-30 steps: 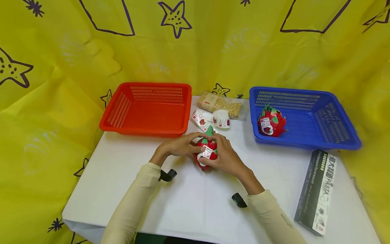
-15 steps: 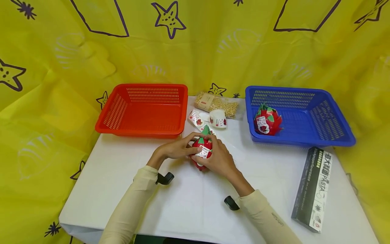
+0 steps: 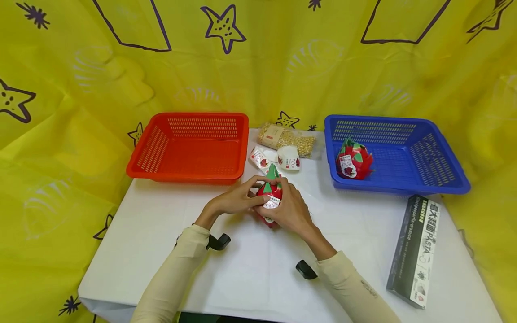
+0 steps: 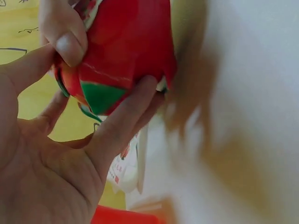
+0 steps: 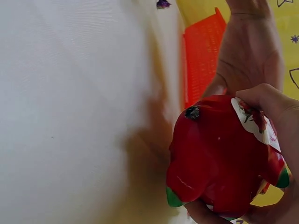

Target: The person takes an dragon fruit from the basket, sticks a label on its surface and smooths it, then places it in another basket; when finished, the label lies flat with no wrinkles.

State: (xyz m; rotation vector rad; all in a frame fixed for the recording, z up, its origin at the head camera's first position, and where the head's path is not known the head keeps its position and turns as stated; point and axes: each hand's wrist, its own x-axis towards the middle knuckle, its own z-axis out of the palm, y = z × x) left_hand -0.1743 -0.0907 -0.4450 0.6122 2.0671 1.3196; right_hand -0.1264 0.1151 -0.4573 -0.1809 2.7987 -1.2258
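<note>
A red dragon fruit with green scales is held between both hands at the middle of the table. In the head view, my left hand grips its left side. My right hand grips the right side, its thumb lying along the white label on the front. Seen from the left wrist, the left fingertips press the smooth red skin of the dragon fruit near a green scale. In the right wrist view, the fruit's dark stem end shows above the white cloth, and the right thumb presses the label's edge.
Behind the hands lie a roll of labels, a loose label strip and a bag of yellow kernels. A red basket stands left, a blue basket right with another labelled dragon fruit. A pasta box lies front right.
The head view has shifted slightly. Both hands keep hold of the dragon fruit, and the right thumb now covers more of the label's lower, round part.
</note>
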